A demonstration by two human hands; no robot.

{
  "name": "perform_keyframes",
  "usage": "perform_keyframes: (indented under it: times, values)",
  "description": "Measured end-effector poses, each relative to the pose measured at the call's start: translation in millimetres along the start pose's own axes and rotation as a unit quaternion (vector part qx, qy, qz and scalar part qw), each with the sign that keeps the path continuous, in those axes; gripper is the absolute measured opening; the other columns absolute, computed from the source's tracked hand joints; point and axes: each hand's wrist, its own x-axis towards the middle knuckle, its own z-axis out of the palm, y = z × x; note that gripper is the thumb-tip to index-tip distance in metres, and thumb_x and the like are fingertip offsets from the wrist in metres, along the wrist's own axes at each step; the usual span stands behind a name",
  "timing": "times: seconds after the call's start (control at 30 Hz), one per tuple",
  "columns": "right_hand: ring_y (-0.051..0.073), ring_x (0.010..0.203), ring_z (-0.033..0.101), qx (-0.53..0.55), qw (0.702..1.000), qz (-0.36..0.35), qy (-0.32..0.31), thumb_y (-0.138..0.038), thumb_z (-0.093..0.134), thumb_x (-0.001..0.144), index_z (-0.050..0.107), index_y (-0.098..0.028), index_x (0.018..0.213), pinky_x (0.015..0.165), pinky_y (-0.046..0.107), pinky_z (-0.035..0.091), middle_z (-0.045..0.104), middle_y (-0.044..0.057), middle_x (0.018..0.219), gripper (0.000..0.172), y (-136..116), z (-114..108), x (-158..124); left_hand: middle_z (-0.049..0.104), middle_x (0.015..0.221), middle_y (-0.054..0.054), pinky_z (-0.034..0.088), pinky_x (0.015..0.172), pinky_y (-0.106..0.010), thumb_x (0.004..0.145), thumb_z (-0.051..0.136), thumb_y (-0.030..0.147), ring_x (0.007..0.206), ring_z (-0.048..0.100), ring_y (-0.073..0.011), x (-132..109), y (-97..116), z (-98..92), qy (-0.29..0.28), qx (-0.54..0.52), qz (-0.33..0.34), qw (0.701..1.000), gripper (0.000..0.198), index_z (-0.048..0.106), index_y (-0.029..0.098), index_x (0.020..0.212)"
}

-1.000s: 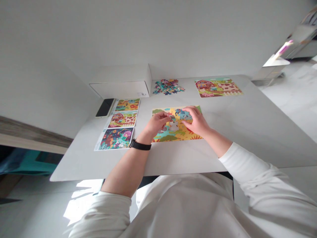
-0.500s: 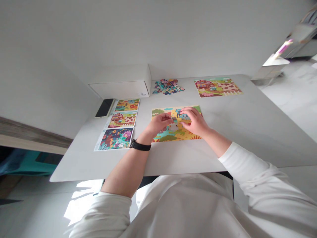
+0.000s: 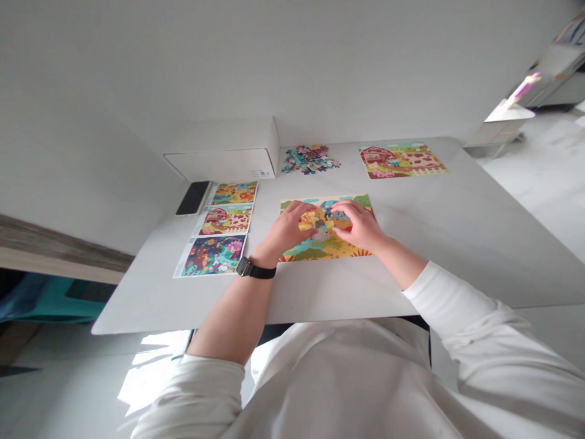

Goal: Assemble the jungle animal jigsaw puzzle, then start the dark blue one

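Observation:
Before me lies a colourful animal jigsaw puzzle (image 3: 315,252) with a yellow ground, green bushes and a pale grey animal in its middle. Over its left part is my left hand (image 3: 289,229), a black watch (image 3: 256,269) on its wrist. Its thumb and fingers are apart, with the fingertips at the puzzle's centre. My right hand (image 3: 361,225) rests over the right part, fingers curved and thumb spread away from them, and I see nothing gripped in it. Both hands cover parts of the picture, and whether the fingertips press on the pieces is hard to see.
A heap of loose puzzle pieces (image 3: 311,160) lies at the back beside a white box (image 3: 219,164). At the back right is a farm puzzle (image 3: 402,161). To the left are a sheet with three printed pictures (image 3: 218,255) and a phone (image 3: 194,199) on the white table (image 3: 457,244).
My left hand's fingers have spread from a near pinch and shifted slightly up and left, uncovering more of the puzzle's middle. My right hand has barely moved.

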Motion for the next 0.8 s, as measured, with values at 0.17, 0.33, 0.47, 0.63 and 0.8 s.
perform_keyframes:
  times: [0.17,0.33,0.47,0.63,0.8]
  values:
    - [0.034,0.13,0.068,-0.005,0.999,-0.016,-0.034,-0.022,0.077,0.089,0.072,-0.03,0.128,0.118,0.055,0.052,0.073,0.01,0.132,0.04,6,2,-1,0.066,0.14,-0.012,0.055,0.11,-0.042,0.084,0.088,0.028,0.123,0.067,-0.0271,-2,-6,-3.6,-0.037,0.011,0.001,0.999,0.06,0.069,0.025,0.141]
    - [0.033,0.126,0.07,-0.005,0.997,-0.043,-0.063,-0.024,0.078,0.09,0.076,-0.029,0.125,0.114,0.053,0.054,0.074,0.011,0.13,0.035,11,6,-2,0.069,0.137,-0.013,0.051,0.12,-0.049,0.082,0.091,0.032,0.133,0.065,-0.033,-2,-15,-10.3,-0.078,0.054,0.009,0.995,0.055,0.074,0.023,0.134]
    - [0.032,0.125,0.07,-0.016,0.995,-0.043,-0.084,-0.024,0.079,0.089,0.077,-0.028,0.126,0.113,0.051,0.055,0.076,0.011,0.129,0.037,14,11,-3,0.072,0.137,-0.013,0.048,0.124,-0.051,0.087,0.086,0.031,0.135,0.064,-0.0337,-1,-19,-13.5,-0.107,0.098,0.002,0.989,0.049,0.075,0.022,0.134]
    - [0.031,0.119,0.072,-0.04,0.994,-0.033,-0.098,-0.025,0.081,0.09,0.08,-0.028,0.124,0.11,0.049,0.056,0.077,0.01,0.126,0.034,15,15,-4,0.072,0.136,-0.014,0.051,0.123,-0.05,0.092,0.081,0.032,0.135,0.065,-0.033,-2,-16,-12.6,-0.112,0.111,-0.01,0.987,0.043,0.076,0.022,0.134]
    - [0.031,0.118,0.072,-0.066,0.992,-0.02,-0.11,-0.027,0.08,0.091,0.083,-0.028,0.114,0.112,0.049,0.053,0.077,0.01,0.126,0.023,15,17,-3,0.072,0.134,-0.013,0.053,0.12,-0.047,0.093,0.08,0.033,0.131,0.067,-0.032,-3,-12,-9.5,-0.111,0.109,-0.013,0.988,0.038,0.079,0.022,0.13]
